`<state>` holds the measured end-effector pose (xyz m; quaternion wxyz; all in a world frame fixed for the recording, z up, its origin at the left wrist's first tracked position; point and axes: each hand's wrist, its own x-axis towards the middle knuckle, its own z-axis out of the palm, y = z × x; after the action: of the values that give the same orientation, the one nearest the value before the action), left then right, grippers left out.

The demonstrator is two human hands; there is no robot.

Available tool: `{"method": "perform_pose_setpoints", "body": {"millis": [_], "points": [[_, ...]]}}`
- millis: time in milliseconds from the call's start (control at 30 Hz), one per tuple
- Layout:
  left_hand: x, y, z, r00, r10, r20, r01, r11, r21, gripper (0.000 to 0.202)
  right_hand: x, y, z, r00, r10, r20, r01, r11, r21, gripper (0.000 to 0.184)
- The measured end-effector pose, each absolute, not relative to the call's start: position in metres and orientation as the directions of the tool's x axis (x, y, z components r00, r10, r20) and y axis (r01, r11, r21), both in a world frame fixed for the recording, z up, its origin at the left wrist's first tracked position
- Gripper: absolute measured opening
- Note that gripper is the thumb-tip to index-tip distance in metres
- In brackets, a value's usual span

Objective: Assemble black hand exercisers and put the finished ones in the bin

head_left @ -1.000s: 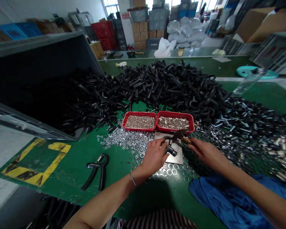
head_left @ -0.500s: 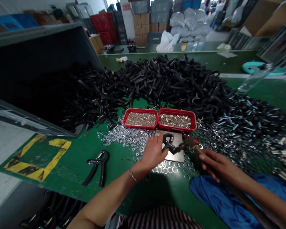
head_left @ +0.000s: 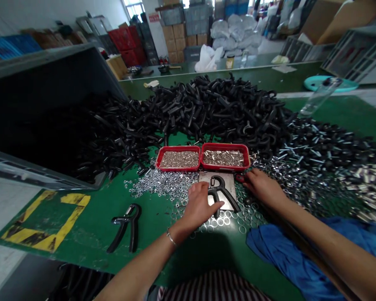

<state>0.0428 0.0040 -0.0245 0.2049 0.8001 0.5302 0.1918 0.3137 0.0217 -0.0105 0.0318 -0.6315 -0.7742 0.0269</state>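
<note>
On a square metal plate [head_left: 206, 177] lies a black hand grip strengthener [head_left: 219, 187] with a coil spring, its handles towards me. My left hand [head_left: 198, 205] holds its left handle, the thumb reaching across it. Just right of the plate, my right hand [head_left: 265, 188] is closed low over the table, fingertips by a small red object [head_left: 240, 178]. What lies in its grip is hidden. I cannot make out the hammer head here; a brown strip shows beneath the right forearm. Another hand grip strengthener [head_left: 126, 228] lies to the left.
Two red trays [head_left: 178, 169] of small metal pins stand behind the plate. Loose washers [head_left: 163, 184] and rings surround it. Black handles [head_left: 203, 104] form a big heap at the back, spilling from a grey crate [head_left: 90, 54]. Blue cloth [head_left: 278, 246] lies front right.
The hammer has gone from plain view, and my right hand has moved up and left to the plate's side. The strengthener has turned, its handles now towards me. The view has shifted slightly.
</note>
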Motion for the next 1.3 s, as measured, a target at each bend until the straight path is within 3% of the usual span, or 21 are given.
{"method": "perform_pose_setpoints", "body": {"millis": [133, 233, 367, 433, 533, 600, 667, 767, 967, 1300], "points": [[0.054, 0.012, -0.023, 0.338, 0.937, 0.085, 0.805, -0.334, 0.491, 0.047, 0.315, 0.026, -0.008, -0.268, 0.963, 0.018, 0.964, 0.268, 0.006, 0.023], [0.047, 0.025, -0.019, 0.389, 0.918, 0.080, 0.777, -0.374, 0.506, 0.035, 0.336, 0.021, -0.002, -0.226, 0.973, 0.048, 0.973, 0.228, -0.038, 0.027], [0.033, 0.030, -0.016, 0.452, 0.891, 0.051, 0.727, -0.401, 0.557, 0.036, 0.349, 0.022, 0.012, -0.164, 0.965, 0.206, 0.929, 0.221, -0.296, 0.032], [0.030, 0.029, -0.016, 0.452, 0.891, 0.035, 0.722, -0.389, 0.572, 0.036, 0.337, 0.027, 0.019, -0.114, 0.974, 0.196, 0.856, 0.197, -0.479, 0.031], [0.028, 0.027, -0.019, 0.462, 0.887, 0.022, 0.713, -0.386, 0.585, 0.035, 0.301, 0.033, 0.024, -0.083, 0.995, 0.047, 0.522, 0.084, -0.849, 0.030], [0.028, 0.026, -0.023, 0.460, 0.888, 0.028, 0.704, -0.383, 0.598, 0.036, 0.273, 0.035, 0.022, -0.095, 0.995, -0.013, 0.230, 0.009, -0.973, 0.029], [0.027, 0.026, -0.027, 0.438, 0.898, 0.039, 0.698, -0.367, 0.615, 0.038, 0.252, 0.035, 0.013, -0.084, 0.996, -0.010, 0.067, -0.004, -0.998, 0.028], [0.027, 0.027, -0.030, 0.409, 0.912, 0.040, 0.690, -0.338, 0.640, 0.039, 0.235, 0.032, -0.006, -0.063, 0.998, 0.002, 0.005, 0.002, -1.000, 0.028], [0.027, 0.030, -0.029, 0.421, 0.906, 0.036, 0.674, -0.339, 0.656, 0.040, 0.228, 0.031, -0.028, -0.022, 1.000, 0.002, 0.045, 0.003, -0.999, 0.028], [0.027, 0.028, -0.033, 0.400, 0.916, 0.043, 0.694, -0.333, 0.638, 0.041, 0.223, 0.026, -0.022, -0.017, 1.000, 0.006, 0.113, 0.008, -0.994, 0.027]]}}
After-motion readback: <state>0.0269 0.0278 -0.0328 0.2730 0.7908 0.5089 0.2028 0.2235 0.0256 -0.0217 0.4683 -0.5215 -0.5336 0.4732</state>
